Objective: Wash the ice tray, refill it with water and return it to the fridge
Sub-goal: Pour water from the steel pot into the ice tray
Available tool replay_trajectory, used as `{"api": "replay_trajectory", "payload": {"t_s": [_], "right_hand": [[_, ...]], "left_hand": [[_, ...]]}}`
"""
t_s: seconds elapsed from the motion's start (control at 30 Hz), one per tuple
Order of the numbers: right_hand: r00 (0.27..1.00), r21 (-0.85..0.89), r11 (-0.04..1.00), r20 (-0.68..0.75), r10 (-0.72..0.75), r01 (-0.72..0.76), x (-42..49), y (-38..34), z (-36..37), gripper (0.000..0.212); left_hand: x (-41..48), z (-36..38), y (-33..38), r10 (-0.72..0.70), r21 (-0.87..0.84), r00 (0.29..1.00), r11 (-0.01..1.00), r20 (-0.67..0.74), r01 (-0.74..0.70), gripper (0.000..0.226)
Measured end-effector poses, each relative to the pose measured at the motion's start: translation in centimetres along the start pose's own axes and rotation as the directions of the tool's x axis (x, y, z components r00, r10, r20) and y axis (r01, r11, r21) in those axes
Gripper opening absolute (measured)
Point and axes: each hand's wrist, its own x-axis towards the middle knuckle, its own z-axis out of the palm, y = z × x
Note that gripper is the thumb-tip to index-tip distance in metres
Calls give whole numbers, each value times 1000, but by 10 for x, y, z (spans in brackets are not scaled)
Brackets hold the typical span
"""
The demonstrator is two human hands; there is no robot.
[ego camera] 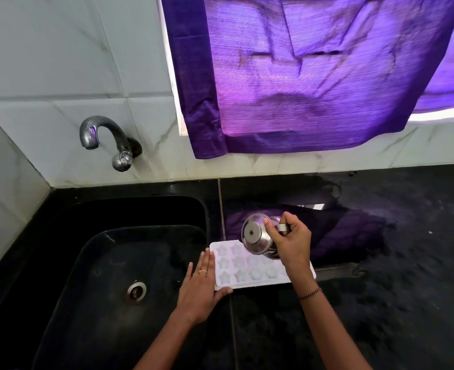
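A white ice tray [237,267] with star-shaped cells lies flat on the black counter just right of the sink. My left hand [203,285] rests with straight fingers against the tray's left edge, its thumb along the front edge. My right hand [291,243] grips the handle of a small steel jug [256,237], which is tipped over the tray's far right cells with its base turned toward me. I cannot make out the water itself.
A black sink [100,263] with a steel drain [136,291] sits at the left, under a chrome wall tap [105,140]. The black counter [380,289] stretches to the right. A purple curtain [314,76] hangs above it over the tiled wall.
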Motion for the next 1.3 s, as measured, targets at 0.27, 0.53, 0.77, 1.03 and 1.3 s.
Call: {"api": "replay_trajectory", "payload": {"t_s": [0.27, 0.53, 0.77, 1.03, 1.3], "right_hand": [[997, -32, 997, 35, -73, 75, -7, -2, 12, 49], [975, -83, 974, 89, -203, 210, -11, -8, 18, 47], [959, -132, 953, 124, -256, 272, -12, -8, 23, 43], [964, -123, 959, 109, -242, 255, -12, -10, 22, 44], [998, 7, 998, 28, -56, 56, -9, -7, 19, 51]], "left_hand": [[1, 3, -1, 2, -9, 1000, 1000, 0, -2, 114], [1, 4, -2, -1, -24, 1000, 1000, -6, 1, 114], [1, 5, -2, -6, -22, 1000, 1000, -18, 5, 106], [0, 5, -2, -9, -30, 1000, 1000, -27, 8, 105], [1, 4, -2, -11, -41, 1000, 999, -20, 10, 110]]}}
